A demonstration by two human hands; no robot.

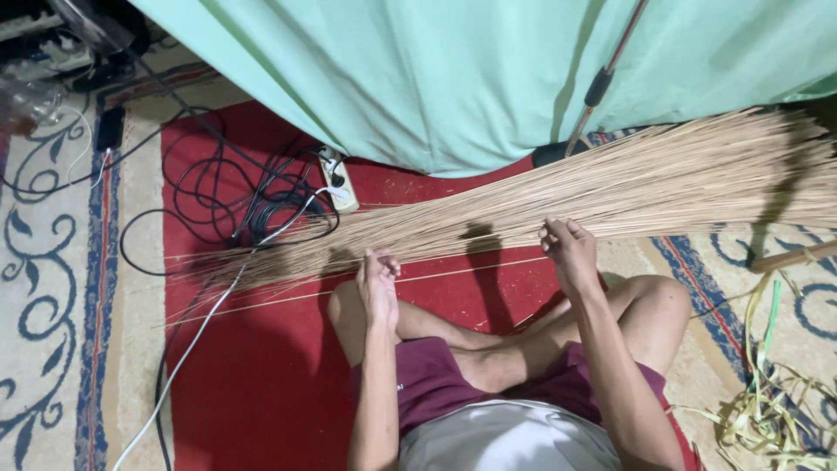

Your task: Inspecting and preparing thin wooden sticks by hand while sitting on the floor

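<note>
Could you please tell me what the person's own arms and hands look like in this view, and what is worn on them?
Both arms are bare, with no sleeve showing along them. The left hand and right hand wear no gloves, and no rings, watch or bracelet can be seen. Lower down, a light grey shirt and maroon shorts show.

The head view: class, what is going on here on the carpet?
A person sits cross-legged on a red carpet. Both hands work at a long bundle of thin tan sticks lying across the floor in front of the knees. The left hand and right hand each pinch at single sticks. A power strip with tangled cables lies behind.
</note>
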